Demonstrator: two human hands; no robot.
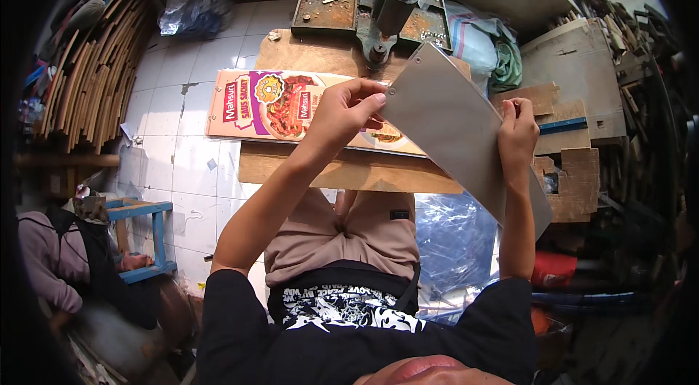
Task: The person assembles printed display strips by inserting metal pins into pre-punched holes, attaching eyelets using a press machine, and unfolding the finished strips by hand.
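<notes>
A long grey panel (451, 119) slants from the front of the press down toward my right side, its plain face up. Two small metal eyelets show at its upper left end. My left hand (353, 107) pinches the panel's left edge beside one eyelet, thumb and fingers closed. Along the opposite long edge, my right hand (518, 130) grips the panel with curled fingers. Under my left forearm lies a printed panel (240, 104) with a colourful food picture, flat on a wooden board (320, 166); my left hand and the grey panel hide part of it.
A dark hand press (393, 13) with compartment trays (328, 6) of small parts stands at the board's far side. Wood strips (95, 72) are stacked at left, above a blue frame (156, 239). Clear plastic (455, 239) and cardboard pieces (571, 185) lie at right.
</notes>
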